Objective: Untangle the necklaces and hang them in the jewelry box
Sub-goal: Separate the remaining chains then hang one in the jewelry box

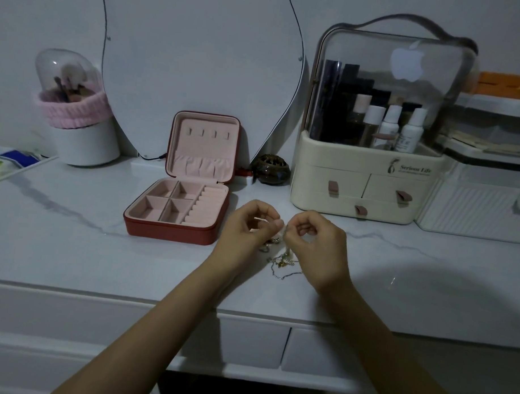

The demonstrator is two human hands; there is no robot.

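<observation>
A tangle of thin gold and silver necklaces (283, 264) lies on the white marble tabletop (103, 259), with strands rising up between my hands. My left hand (247, 228) and my right hand (313, 243) hover just above it, fingertips pinched on fine chain close together. The red jewelry box (182, 200) stands open to the left of my hands. Its pink lid interior shows a row of small hooks (208, 133) with nothing hanging on them, and the base compartments look empty.
A cream cosmetics organiser (368, 174) with a clear cover stands at the back right. A dark round burner (271, 169) sits beside the box. A mirror (198, 62) leans on the wall, with a brush holder (78, 125) at the far left. Drawers run below the table's front edge.
</observation>
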